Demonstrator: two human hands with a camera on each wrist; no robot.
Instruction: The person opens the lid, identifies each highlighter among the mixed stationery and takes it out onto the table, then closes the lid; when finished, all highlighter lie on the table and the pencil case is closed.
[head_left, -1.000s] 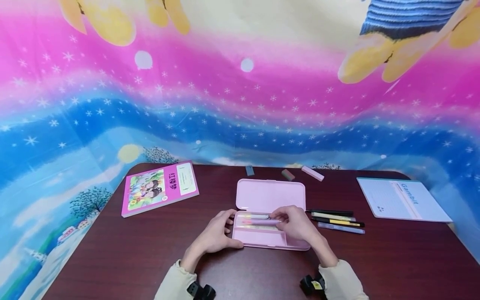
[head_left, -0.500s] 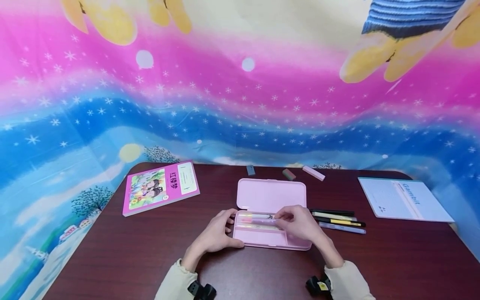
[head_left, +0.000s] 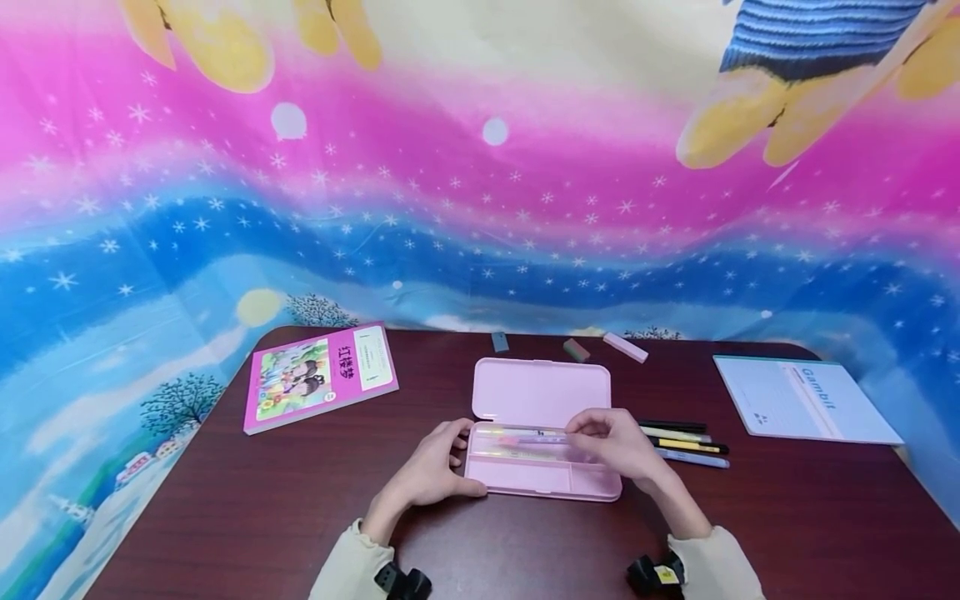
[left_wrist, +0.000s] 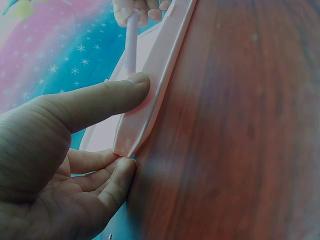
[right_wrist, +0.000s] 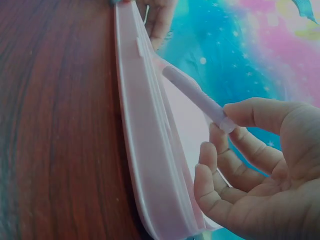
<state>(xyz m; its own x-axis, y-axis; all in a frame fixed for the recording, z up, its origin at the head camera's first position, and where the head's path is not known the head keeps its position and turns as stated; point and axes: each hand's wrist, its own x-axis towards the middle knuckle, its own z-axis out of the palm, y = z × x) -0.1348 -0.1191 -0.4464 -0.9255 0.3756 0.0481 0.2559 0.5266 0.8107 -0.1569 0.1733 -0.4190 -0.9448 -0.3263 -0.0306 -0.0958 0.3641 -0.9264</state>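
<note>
The person's right hand pinches a pen by one end, leaving its length free over the open case. Opposite this pinch, the left hand grips the case, likely bracing it.

Right hand hides loose pens' left ends; fine print on book, table's far-left corner, illegible from here.

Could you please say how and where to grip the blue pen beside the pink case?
I'd pinch the blue pen across its outer half, from above and the near side: it lies flat, its inner end hidden by the right hand, the yellow-black pen just beyond.
</note>
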